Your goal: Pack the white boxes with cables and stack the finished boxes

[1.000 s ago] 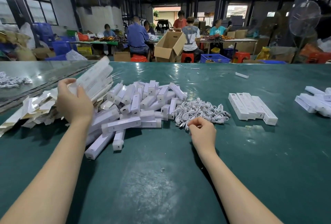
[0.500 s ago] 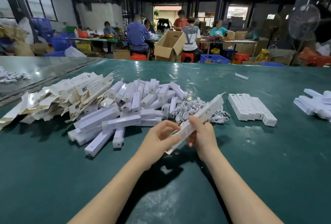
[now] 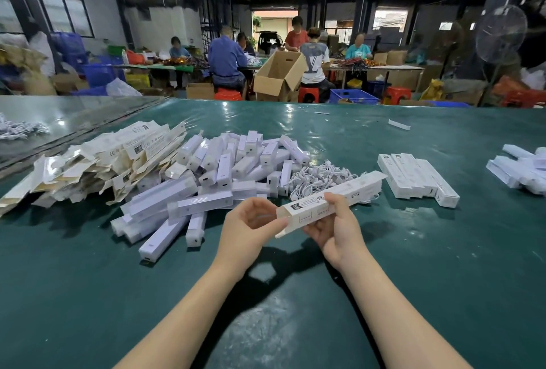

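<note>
I hold one long white box (image 3: 351,191) above the green table (image 3: 413,294), tilted with its far end up to the right. My right hand (image 3: 334,227) grips it from below, thumb on top near its near end. My left hand (image 3: 251,227) pinches the flap at that near end. Behind the box lies a heap of coiled white cables (image 3: 319,176). Left of them is a pile of white plastic-wrapped units (image 3: 206,188), and further left a pile of flat unfolded boxes (image 3: 97,167). A row of finished boxes (image 3: 416,178) lies at the right.
More white boxes (image 3: 523,170) lie at the table's right edge. One small white piece (image 3: 399,124) sits far back. A second cable heap (image 3: 17,129) is on the grey table at left. People work at tables behind, with cardboard cartons, crates and a fan.
My left hand took a flat box from the left pile and brought it to the middle. My right hand left the cables and took hold of the box, which has since opened into a tube.
</note>
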### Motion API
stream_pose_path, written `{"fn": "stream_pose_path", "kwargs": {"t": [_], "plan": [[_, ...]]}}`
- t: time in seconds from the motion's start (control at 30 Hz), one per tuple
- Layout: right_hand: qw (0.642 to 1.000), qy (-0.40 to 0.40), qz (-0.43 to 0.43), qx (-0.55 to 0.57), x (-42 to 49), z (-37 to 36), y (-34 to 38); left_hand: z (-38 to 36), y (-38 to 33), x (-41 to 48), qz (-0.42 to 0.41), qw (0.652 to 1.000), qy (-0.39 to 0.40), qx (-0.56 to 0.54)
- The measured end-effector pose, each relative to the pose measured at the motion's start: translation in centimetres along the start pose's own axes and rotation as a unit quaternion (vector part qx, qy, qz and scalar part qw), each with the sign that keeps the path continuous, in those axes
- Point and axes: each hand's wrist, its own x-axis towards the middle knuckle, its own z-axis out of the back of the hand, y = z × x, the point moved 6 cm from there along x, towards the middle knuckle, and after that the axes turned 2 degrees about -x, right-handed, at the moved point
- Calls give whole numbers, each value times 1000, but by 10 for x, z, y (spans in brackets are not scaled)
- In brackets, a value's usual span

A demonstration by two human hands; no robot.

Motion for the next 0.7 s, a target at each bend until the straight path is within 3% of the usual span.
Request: {"fn": "stream_pose_path", "kwargs": {"t": [0.57, 0.7], "plan": [[980, 185, -45, 53, -5, -19, -2, 4, -4, 1, -31, 996, -48, 65], [977, 199, -45, 59, -6, -23, -4, 9, -10, 2, -33, 998, -58, -20]]}}
